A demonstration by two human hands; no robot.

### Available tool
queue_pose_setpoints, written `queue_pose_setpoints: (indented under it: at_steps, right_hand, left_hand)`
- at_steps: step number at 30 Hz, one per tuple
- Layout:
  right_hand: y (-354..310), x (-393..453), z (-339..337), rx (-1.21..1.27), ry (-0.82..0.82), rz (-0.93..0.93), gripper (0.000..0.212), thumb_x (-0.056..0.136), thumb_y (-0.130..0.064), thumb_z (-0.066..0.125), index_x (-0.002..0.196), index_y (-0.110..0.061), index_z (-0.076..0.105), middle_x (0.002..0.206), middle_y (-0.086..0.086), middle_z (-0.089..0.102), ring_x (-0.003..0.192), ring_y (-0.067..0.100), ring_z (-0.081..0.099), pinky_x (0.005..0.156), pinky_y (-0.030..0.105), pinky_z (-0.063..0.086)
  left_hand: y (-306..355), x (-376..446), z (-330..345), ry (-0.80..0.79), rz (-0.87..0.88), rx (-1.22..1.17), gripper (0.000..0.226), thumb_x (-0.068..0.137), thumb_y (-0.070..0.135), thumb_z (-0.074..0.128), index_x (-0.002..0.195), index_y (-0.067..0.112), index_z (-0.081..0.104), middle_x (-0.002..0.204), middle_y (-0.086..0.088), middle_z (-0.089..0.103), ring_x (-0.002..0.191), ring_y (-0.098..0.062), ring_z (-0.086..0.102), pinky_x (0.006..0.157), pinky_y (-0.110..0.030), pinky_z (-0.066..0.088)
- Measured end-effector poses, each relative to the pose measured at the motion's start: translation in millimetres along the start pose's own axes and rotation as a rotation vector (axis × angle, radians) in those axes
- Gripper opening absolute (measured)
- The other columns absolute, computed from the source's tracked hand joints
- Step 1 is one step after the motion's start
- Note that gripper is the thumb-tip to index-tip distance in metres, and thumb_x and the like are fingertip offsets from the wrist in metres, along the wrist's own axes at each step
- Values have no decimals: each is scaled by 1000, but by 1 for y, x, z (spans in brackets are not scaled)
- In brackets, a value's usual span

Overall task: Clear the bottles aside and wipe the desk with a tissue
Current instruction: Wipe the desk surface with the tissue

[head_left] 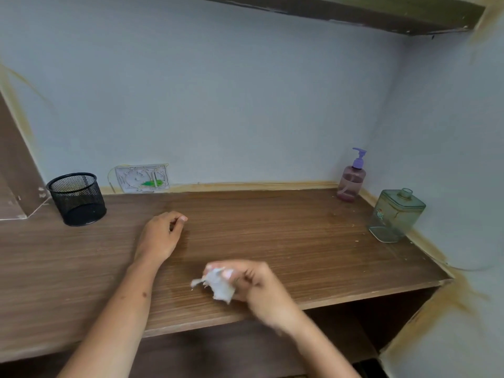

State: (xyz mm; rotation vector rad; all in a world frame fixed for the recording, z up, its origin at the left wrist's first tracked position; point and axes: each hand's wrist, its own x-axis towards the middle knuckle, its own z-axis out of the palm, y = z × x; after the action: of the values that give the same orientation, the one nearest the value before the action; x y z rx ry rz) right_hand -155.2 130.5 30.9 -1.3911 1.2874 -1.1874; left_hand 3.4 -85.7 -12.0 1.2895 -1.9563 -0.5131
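Observation:
A brown wooden desk (pixel 286 227) fills the view. My right hand (pixel 256 285) is shut on a crumpled white tissue (pixel 218 283) pressed to the desk near its front edge; the hand is motion-blurred. My left hand (pixel 161 233) rests on the desk left of centre, fingers curled, holding nothing. A purple pump bottle (pixel 351 178) stands in the back right corner. In front of it along the right wall stands a clear greenish square bottle (pixel 395 216) without a cap.
A black mesh pen cup (pixel 77 199) stands at the back left. A wall socket plate (pixel 141 178) sits low on the back wall. A shelf (pixel 354 12) overhangs above, and a wooden side panel (pixel 13 170) closes the left.

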Motion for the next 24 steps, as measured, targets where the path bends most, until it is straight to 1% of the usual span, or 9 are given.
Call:
queue_pose_setpoints:
  at_steps: [3, 5, 7, 10, 12, 14, 19, 21, 24]
  right_hand:
    - [-11, 14, -34, 67, 22, 141, 25, 99, -11, 47, 115, -3, 65, 105, 10, 69, 93, 13, 68, 79, 28, 58]
    - [-11, 21, -56, -26, -2, 239, 24, 99, -11, 48, 113, -3, 66, 105, 10, 69, 96, 15, 67, 81, 27, 57]
    - [-12, 28, -70, -195, -17, 296, 22, 98, -13, 51, 109, -7, 69, 101, 7, 69, 95, 15, 66, 84, 29, 56]
    - [-13, 37, -80, -622, 12, 295, 22, 96, -19, 53, 109, -18, 71, 108, -4, 68, 102, 11, 61, 82, 20, 45]
    - [-13, 40, -82, -825, 71, 293, 24, 95, -20, 54, 115, -21, 68, 122, -1, 65, 115, 15, 57, 89, 25, 44]
    - [-12, 40, -80, -933, 135, 302, 30, 92, -20, 57, 121, -22, 63, 126, 1, 63, 117, 19, 57, 94, 33, 48]
    - [-17, 36, -63, -908, 210, 225, 48, 85, -15, 66, 131, -19, 53, 123, 5, 62, 112, 21, 59, 89, 30, 48]
    - [-17, 37, -55, -840, 182, 225, 47, 85, -20, 68, 130, -20, 52, 110, 6, 66, 96, 19, 65, 83, 30, 53]
    - [-15, 37, -51, -632, 132, 258, 33, 89, -28, 63, 121, -23, 55, 89, 1, 65, 68, 13, 70, 60, 20, 52]
  left_hand:
    - [3, -1, 0, -2, 8, 15, 21, 96, 27, 51, 101, 22, 70, 97, 0, 71, 90, -18, 64, 84, -38, 52]
    - [3, 0, 0, -9, 19, 18, 21, 96, 27, 50, 102, 22, 70, 97, 1, 71, 91, -17, 64, 84, -38, 52]
    - [2, 1, 1, -15, 24, 14, 21, 96, 28, 50, 102, 23, 70, 96, 1, 71, 91, -17, 64, 85, -39, 52]
    - [1, 1, 1, -18, 22, 9, 21, 96, 29, 50, 101, 23, 70, 96, 2, 71, 92, -17, 63, 85, -40, 52]
    - [2, 1, 0, -12, 21, 8, 21, 96, 28, 50, 101, 23, 70, 96, 1, 71, 92, -18, 63, 86, -40, 52]
    - [2, 0, 0, -11, 20, 11, 21, 96, 27, 50, 101, 22, 70, 96, 0, 71, 92, -19, 63, 86, -40, 51]
    - [2, 1, 0, -15, 31, 22, 22, 96, 27, 50, 101, 20, 71, 96, -1, 71, 91, -20, 64, 85, -40, 51]
    - [2, 1, 0, -12, 36, 23, 22, 96, 27, 51, 101, 20, 71, 95, 0, 71, 91, -20, 64, 85, -40, 51]
    - [2, 0, 0, -5, 28, 18, 21, 96, 27, 51, 100, 21, 71, 95, 0, 71, 91, -20, 64, 85, -39, 51]
